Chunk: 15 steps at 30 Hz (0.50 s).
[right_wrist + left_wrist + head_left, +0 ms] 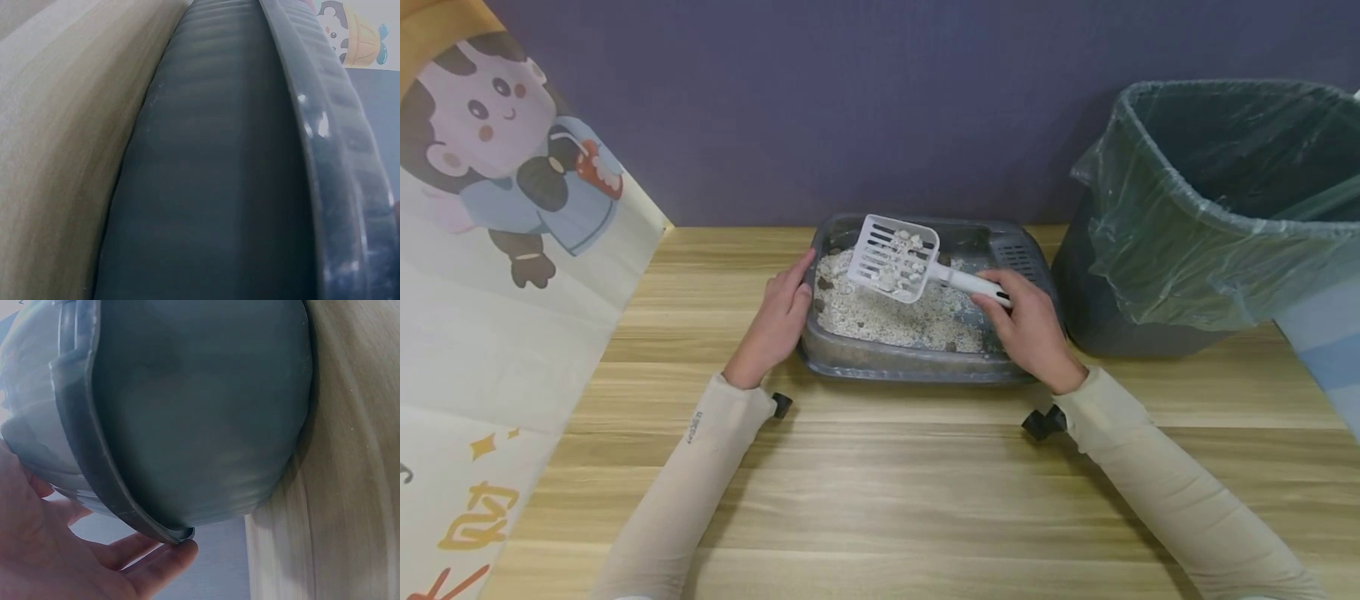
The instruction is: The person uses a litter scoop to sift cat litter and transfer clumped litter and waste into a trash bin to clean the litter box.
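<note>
Right hand [1033, 329]: clamped on the handle of the white scoop [895, 258], which is held over the litter with clumps inside.
Left hand [782, 312]: fingers straight, laid against the left wall of the grey litter tray [910, 362].
Litter tray: placed at the far edge of the bench [880, 483], near the bin [1210, 217].

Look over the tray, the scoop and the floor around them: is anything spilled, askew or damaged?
Nothing stands out. The tray sits flat, steadied by the left hand. The right hand holds the scoop over it with clumps inside. No litter shows on the floor, and the bin stands upright.
</note>
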Tool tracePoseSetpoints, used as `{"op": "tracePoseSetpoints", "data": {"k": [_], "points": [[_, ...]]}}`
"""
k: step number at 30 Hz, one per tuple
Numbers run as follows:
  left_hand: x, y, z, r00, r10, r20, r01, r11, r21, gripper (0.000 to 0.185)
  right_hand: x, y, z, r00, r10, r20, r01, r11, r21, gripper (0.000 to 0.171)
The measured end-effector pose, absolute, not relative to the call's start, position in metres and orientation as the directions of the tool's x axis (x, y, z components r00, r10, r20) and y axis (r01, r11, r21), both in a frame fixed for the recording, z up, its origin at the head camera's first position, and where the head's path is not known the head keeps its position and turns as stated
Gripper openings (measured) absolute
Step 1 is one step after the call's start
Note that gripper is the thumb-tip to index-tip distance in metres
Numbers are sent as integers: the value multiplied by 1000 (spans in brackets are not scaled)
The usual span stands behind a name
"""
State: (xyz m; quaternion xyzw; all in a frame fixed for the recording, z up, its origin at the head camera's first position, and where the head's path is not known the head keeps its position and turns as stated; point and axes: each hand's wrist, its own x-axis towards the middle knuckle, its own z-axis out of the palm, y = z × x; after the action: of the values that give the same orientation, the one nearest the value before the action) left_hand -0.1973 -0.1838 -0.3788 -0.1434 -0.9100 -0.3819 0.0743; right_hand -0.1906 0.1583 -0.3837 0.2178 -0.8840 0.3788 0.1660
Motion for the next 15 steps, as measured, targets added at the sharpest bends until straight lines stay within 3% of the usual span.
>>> {"op": "tracePoseSetpoints", "data": {"k": [15], "points": [[-198, -185, -380, -946, 209, 249, 324, 667, 671, 50, -190, 160, -383, -870, -280, 405, -484, 634, -603, 36]]}}
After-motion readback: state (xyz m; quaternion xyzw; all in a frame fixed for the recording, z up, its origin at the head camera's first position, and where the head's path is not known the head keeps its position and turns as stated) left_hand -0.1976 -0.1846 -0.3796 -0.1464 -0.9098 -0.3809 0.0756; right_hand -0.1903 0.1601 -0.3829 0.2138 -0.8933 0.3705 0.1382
